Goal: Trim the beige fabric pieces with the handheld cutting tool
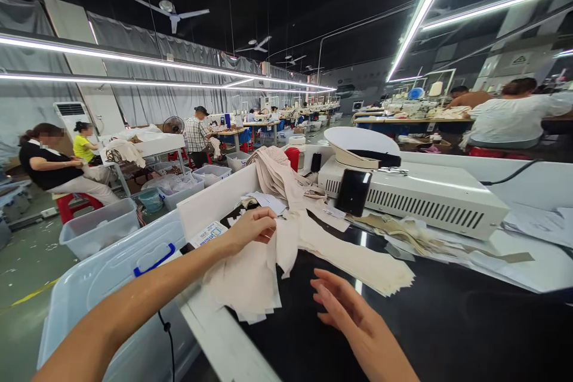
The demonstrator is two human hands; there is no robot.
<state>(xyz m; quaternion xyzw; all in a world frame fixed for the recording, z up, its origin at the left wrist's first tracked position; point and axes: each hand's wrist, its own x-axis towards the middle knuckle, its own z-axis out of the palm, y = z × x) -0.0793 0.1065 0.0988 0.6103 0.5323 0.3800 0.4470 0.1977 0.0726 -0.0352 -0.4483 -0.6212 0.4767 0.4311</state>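
Note:
My left hand (255,228) is closed, its fingertips pinched at the edge of a cream fabric piece (287,245) that hangs down beside them. Below that hand lies a fanned stack of cream fabric pieces (246,280). A second stack, long and cream (358,253), stretches to the right across the black tabletop (308,334). Over the tabletop, just in front of this long stack, my right hand (344,307) is open with its fingers apart and nothing in it. Behind my left hand, a bundle of pinkish fabric strips (275,170) is draped over the pile.
A white vented machine (416,191) stands at the back, with a black phone-like panel (353,192) leaning on it and a white round tray (362,146) on top. Fabric scraps (412,230) lie before it. Lidded plastic bins (116,274) stand left. Several people work farther off.

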